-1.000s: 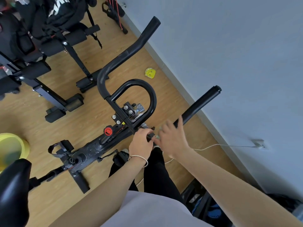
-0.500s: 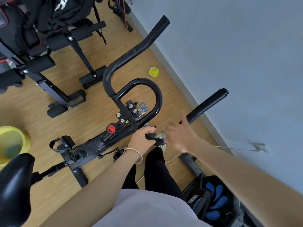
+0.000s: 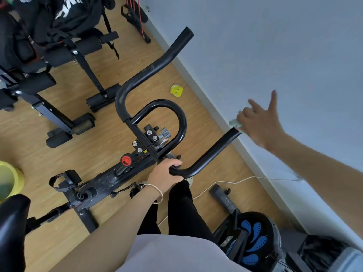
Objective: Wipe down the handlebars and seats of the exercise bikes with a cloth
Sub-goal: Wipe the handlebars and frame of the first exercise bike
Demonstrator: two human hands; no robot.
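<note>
Handlebar (image 3: 214, 153), black, exercise bike: frame ctr. L hand (image 3: 164, 176) wrapped round its bend, 6 o'clock of ctr. R hand (image 3: 259, 124), 3 o'clock, pinches pale-green cloth (image 3: 234, 122) just beside bar's end; thumb and one finger out. Hands well apart. Saddle (image 3: 11, 222): 8 o'clock.

Handlebars (image 3: 153, 69) centre. Left hand (image 3: 164, 176) grips near bend of right bar. Right hand (image 3: 259, 122) with cloth (image 3: 234, 122) at bar's far tip, near wall (image 3: 275, 46) on right. Seat (image 3: 11, 222) lower left, bucket (image 3: 11, 179) beyond it. Weight benches (image 3: 59, 54) upper left. Cable (image 3: 225, 182) on floor (image 3: 98, 144) under right bar.
</note>
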